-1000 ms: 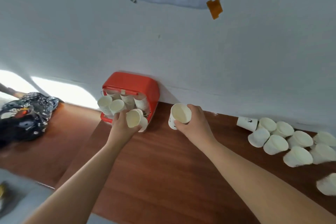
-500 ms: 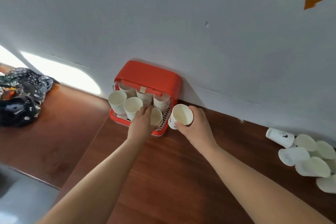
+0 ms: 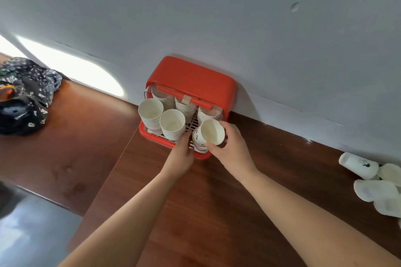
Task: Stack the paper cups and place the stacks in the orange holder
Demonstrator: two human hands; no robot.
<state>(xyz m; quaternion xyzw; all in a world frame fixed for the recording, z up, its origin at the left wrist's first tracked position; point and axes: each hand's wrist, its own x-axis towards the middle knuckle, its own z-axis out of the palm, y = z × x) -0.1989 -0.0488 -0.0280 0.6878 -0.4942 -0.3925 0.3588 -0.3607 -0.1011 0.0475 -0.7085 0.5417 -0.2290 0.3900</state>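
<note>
1. Two hands work at the front edge of the orange holder [image 3: 191,81], which stands on the brown table [image 3: 217,212] against the wall [image 3: 217,17].
2. At the holder's front right corner, the right hand [image 3: 231,150] pinches a single paper cup [image 3: 212,132] by its side wall, with the thumb on the near side and the fingers curled round the far side.
3. That cup is tilted, mouth toward the camera, and its base meets the short stack [image 3: 198,144] standing in the same corner. Whether it is fully seated is unclear.
4. Just left of the short stack, the left hand [image 3: 182,156] lies over the holder's front rim with its fingers reaching up beside the stack. The thumb is hidden, so it cannot be told whether this hand grips the stack or only steadies it.
5. Two tall stacks [image 3: 172,123] fill the holder's front left, and more stacks stand at its back.
6. Several loose cups [image 3: 358,166] lie on their sides well to the right of the holder.
7. Cups like these are probably very light and thin-walled, so a hard squeeze would likely dent them. The rolled rim looks the stiffest place for a gentle pinch.
8. A stack should be firmer but top-heavy, so it is best wrapped low around its sides.
</note>
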